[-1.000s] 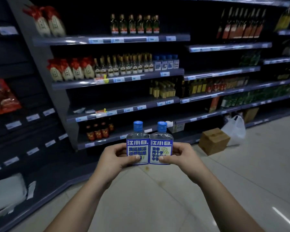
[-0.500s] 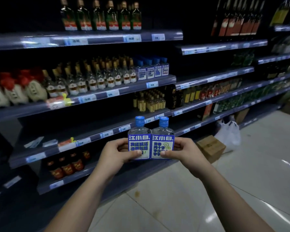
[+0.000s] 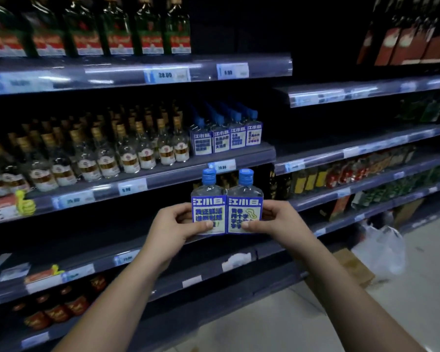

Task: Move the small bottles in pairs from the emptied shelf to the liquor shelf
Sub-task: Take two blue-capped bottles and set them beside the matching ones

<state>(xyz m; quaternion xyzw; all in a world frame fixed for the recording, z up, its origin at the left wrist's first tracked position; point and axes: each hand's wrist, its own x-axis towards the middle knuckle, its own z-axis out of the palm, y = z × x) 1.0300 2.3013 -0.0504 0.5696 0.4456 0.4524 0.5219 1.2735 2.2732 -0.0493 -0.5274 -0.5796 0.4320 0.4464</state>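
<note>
- The left hand (image 3: 174, 226) pinches the left small bottle (image 3: 208, 204), thumb on its label front, fingers curled behind.
- The right hand (image 3: 281, 222) pinches the right small bottle (image 3: 245, 203) the same way.
- The two bottles stand upright, touching side by side between the hands.
- Above and beyond the hands, matching blue-capped bottles (image 3: 226, 134) stand on the liquor shelf (image 3: 163, 174).

clear small bottles (image 3: 226, 199), blue caps, blue-and-cream labels; grey shelf (image 3: 239, 154)

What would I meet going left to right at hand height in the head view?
left hand → left small bottle → right small bottle → right hand → white plastic bag
</note>
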